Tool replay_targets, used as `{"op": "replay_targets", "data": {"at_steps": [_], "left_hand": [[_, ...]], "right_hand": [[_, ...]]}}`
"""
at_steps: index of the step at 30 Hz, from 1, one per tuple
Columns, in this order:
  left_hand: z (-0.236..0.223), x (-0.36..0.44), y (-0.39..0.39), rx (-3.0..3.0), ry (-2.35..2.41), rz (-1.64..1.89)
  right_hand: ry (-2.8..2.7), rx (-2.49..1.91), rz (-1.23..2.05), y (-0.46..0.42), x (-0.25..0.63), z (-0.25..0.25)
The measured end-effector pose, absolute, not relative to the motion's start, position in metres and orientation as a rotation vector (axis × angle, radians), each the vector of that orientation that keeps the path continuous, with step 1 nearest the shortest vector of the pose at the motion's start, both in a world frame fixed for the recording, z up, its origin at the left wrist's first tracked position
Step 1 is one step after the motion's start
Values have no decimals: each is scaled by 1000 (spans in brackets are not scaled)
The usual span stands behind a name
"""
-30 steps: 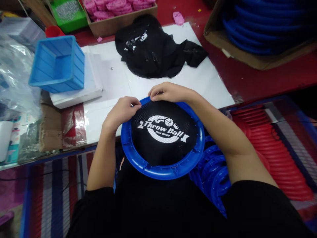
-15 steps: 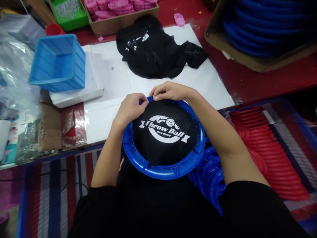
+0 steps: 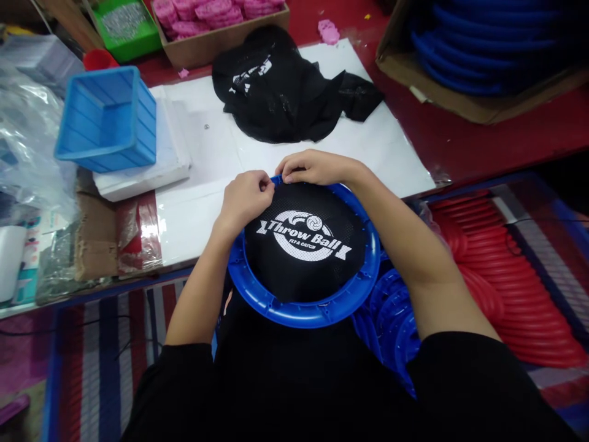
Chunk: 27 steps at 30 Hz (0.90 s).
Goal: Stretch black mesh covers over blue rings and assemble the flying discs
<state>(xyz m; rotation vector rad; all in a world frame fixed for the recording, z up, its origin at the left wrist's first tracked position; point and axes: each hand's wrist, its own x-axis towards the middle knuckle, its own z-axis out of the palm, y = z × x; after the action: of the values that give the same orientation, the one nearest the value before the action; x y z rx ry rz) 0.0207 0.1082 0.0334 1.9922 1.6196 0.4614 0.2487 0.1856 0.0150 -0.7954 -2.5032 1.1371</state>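
Observation:
A blue plastic ring [image 3: 294, 314] lies tilted over my lap, its far edge by the white table covering. Black mesh fabric [image 3: 276, 270] printed "Throw Ball" in white spans its middle. My left hand [image 3: 248, 195] is closed in a pinch at the ring's far left edge; its fingertips hide what they pinch. Beside it, my right hand [image 3: 317, 167] grips the far rim, thumb on the near side and fingers over the edge. The two hands are a small gap apart.
Black mesh pieces [image 3: 285, 92] lie beyond the ring. A blue bin [image 3: 108, 123] stands left, near a box of pink parts [image 3: 225, 37] and a green tray [image 3: 122, 27]. Blue rings [image 3: 478, 49] fill a carton at right; red rings [image 3: 519, 294] and more blue rings [image 3: 391, 313] lie below.
My left hand's fingertips have shifted slightly at the rim. The right hand keeps its hold, and the view has moved a little.

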Motion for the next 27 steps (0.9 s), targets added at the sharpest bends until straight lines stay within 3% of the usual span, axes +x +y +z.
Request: {"op": "replay_targets", "data": {"at_steps": [12,23,27], "left_hand": [[41,6,137,1891,1385,324],[38,24,124,1802,1588,425],[40,31,123,1798,1639,376]], "right_hand": [[-2702,-920,568,156,245,28],[-2668,-788,953,187,256,22],[-2732,-847,754,176,248,25]]}}
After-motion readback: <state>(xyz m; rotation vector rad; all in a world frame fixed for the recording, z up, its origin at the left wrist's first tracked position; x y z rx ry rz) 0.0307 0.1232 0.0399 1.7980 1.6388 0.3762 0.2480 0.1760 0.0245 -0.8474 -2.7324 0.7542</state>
